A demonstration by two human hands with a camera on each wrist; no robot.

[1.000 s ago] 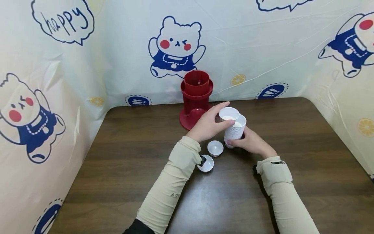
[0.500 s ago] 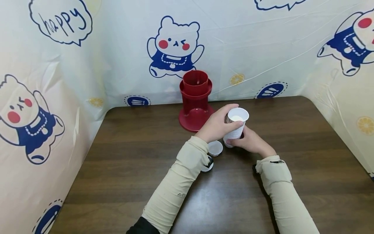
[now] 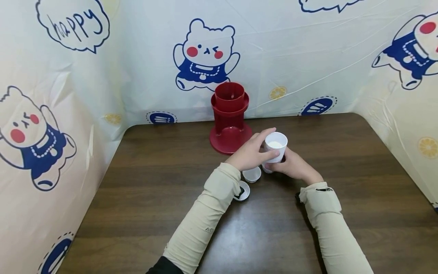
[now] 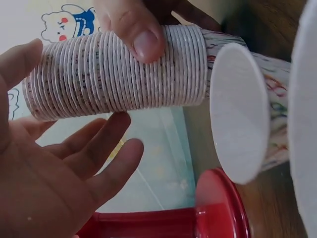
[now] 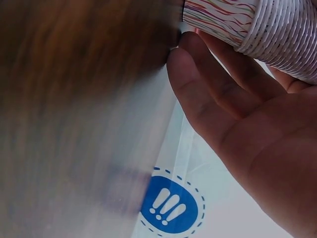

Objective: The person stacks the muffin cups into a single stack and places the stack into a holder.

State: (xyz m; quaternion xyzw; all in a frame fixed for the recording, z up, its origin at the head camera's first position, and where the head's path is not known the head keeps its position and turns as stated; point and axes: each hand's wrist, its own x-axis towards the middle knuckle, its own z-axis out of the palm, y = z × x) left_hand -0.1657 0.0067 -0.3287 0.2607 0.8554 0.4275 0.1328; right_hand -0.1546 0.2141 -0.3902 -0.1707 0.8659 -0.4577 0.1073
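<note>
A tall stack of white paper cups (image 3: 275, 154) with coloured streaks on the sides stands tilted over the table. My right hand (image 3: 297, 166) grips it low down, its thumb pressing the ribbed rims in the left wrist view. My left hand (image 3: 251, 152) holds the top end of the stack (image 4: 114, 69) between thumb and fingers. In the right wrist view the stack (image 5: 292, 34) lies along the right hand's (image 5: 277, 129) fingers. Two single paper cups, one nearer the stack (image 3: 252, 174) and one closer to me (image 3: 243, 191), stand on the table; the left sleeve partly covers the latter.
Behind the left hand, a red cylindrical holder (image 3: 230, 114) with a round base stands near the table's back edge. The brown wooden table (image 3: 154, 198) is bordered by a printed sheet (image 3: 147, 76) at the back and sides.
My left hand brought a cup piece from beside the stack to over its top, then lowered it, so one rim shows now. The right hand stays in place.
</note>
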